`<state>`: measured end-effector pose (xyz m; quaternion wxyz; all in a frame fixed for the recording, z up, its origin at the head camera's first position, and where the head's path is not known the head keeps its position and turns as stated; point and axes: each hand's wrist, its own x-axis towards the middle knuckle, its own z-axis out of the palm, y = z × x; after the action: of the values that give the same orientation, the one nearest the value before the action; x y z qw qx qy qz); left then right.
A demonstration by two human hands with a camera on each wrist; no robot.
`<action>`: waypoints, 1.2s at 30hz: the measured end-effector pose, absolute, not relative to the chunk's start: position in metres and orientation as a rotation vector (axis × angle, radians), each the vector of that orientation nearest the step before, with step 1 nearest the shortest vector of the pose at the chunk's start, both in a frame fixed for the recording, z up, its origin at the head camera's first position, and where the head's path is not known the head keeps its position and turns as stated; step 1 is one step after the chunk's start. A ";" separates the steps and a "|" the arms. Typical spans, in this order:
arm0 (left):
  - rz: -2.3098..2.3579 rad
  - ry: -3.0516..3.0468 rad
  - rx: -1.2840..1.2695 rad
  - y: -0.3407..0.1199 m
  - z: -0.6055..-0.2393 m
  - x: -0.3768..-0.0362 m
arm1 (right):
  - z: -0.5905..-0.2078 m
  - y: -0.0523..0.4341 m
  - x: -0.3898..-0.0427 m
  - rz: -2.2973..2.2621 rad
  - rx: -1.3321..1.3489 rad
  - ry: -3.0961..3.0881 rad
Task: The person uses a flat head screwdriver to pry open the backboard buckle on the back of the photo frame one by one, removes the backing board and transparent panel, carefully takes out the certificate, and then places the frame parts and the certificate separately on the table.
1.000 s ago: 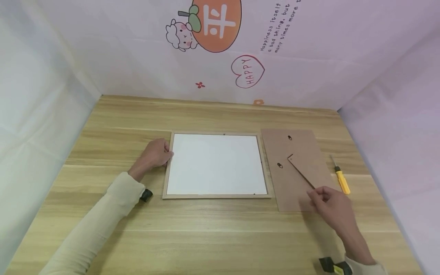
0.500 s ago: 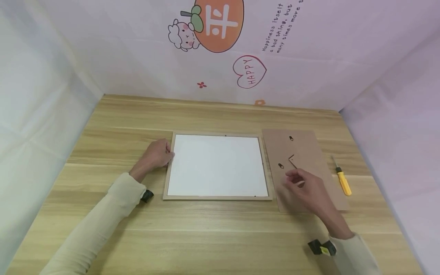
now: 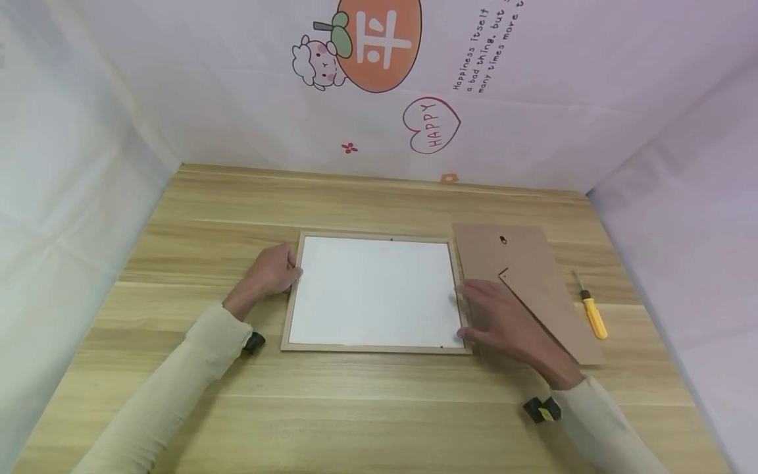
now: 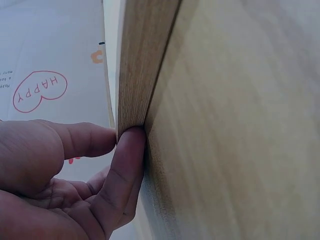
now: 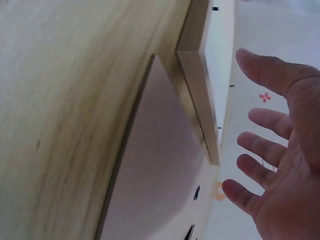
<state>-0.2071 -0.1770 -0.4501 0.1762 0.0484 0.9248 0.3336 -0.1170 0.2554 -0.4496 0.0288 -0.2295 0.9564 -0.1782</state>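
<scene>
- left hand (image 3: 269, 271) pinches the left edge of the picture frame (image 3: 374, 291) (flat on the worktop (image 3: 379, 408))
- right hand (image 3: 503, 321), fingers spread, holding nothing, at the frame's right edge, over the backing board (image 3: 533, 283)

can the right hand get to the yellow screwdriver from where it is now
Probably yes. The right hand is open at the frame's right edge, over the brown backing board. The yellow screwdriver lies just past that flat board on the table, with nothing standing between.

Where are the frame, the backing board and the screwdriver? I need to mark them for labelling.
frame (image 3: 375, 347): head view, on its near wooden edge.
backing board (image 3: 527, 253): head view, on its bare brown face.
screwdriver (image 3: 595, 322): head view, on its yellow handle.
</scene>
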 end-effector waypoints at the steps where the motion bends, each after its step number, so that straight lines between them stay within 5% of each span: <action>1: 0.942 2.620 0.136 -0.177 -0.450 -0.206 | -0.451 0.254 -0.118 -0.535 -0.725 2.942; 36: 0.895 2.589 0.139 -0.177 -0.452 -0.198 | -0.459 0.249 -0.127 -0.449 -0.766 2.682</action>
<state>-0.1981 -0.1767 -0.4521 0.1979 0.0496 0.9253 0.3198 -0.1266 0.2487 -0.4589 0.1574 -0.2676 0.9376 -0.1568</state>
